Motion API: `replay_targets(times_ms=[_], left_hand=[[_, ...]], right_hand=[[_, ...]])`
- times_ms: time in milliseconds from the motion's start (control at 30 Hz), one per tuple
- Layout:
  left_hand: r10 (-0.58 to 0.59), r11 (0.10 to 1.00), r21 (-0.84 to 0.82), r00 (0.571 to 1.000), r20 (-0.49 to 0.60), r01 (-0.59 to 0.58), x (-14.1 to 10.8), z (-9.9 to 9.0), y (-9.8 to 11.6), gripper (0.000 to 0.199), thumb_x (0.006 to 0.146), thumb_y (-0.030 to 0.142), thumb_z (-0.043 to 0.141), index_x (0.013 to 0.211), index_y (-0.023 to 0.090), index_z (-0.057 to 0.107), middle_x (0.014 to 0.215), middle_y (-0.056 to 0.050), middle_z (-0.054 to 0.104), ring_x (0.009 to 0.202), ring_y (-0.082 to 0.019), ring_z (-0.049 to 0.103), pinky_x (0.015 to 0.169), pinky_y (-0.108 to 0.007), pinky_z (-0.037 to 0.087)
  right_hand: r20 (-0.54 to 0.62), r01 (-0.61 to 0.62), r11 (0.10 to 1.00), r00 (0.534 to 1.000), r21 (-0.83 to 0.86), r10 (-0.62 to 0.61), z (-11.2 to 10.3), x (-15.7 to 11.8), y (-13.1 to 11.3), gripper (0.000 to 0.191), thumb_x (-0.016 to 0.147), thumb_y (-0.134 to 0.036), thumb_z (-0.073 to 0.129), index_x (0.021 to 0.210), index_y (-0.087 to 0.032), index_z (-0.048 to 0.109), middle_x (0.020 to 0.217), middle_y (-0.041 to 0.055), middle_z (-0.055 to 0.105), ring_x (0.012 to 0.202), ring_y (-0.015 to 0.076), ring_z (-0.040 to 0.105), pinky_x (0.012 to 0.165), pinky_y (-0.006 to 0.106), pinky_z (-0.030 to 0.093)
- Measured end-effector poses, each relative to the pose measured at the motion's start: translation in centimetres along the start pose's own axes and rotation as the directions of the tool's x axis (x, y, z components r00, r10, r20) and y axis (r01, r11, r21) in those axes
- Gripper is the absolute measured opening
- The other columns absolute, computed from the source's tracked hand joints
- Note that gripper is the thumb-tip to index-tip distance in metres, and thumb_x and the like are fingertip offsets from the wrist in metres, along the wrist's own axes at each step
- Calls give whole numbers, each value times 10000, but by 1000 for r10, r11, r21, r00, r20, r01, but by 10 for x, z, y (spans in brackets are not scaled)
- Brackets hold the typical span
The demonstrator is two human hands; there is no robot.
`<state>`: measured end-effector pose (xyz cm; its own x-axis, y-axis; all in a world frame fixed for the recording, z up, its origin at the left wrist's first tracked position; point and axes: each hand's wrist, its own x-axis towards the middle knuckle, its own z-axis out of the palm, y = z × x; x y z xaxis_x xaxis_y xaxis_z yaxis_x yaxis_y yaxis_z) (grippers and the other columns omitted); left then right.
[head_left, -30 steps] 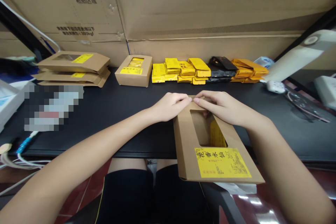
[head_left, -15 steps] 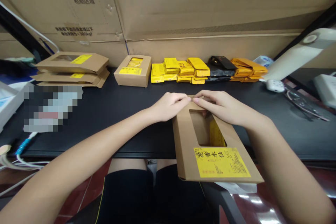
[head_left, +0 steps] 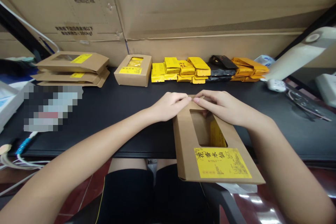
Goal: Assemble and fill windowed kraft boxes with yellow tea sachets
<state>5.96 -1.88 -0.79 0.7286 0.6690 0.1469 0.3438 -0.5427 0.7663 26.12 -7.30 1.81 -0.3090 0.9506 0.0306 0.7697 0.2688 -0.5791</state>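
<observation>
Plenty of bare black desk (head_left: pixel 112 112) left of my hands; straight ahead the yellow packets (head_left: pixel 181 70) and small kraft box (head_left: pixel 133 70) block the back.

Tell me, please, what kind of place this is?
Probably a small packing workstation: both hands, left hand and right hand, hold a kraft box; yellow packets and flat boxes wait on the black table.

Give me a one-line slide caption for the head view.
Both hands, left and right, pinch the far end of a windowed kraft box at the black table's edge.
</observation>
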Motion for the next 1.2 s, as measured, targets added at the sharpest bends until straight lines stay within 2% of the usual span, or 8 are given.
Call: replay_targets(times_ms=[500,1200], left_hand=[[-5,1000,-10,1000,0,5,0,0,3,345,933,370,350,671,171,454,690,23,504,707,-128,456,662,-256,333],[-8,1000,7,1000,2,8,0,0,2,351,931,367,350,668,170,473,698,19,516,715,-131,463,672,-254,347]], right_hand=[[2,11,1000,1000,-21,-11,0,-1,0,385,916,-524,472,1006,-200,658,878,59,726,738,211,646,689,313,451],[-2,5,1000,1000,9,-5,-1,0,0,381,902,-524,491,992,-200,669,886,58,728,752,212,644,688,312,451]])
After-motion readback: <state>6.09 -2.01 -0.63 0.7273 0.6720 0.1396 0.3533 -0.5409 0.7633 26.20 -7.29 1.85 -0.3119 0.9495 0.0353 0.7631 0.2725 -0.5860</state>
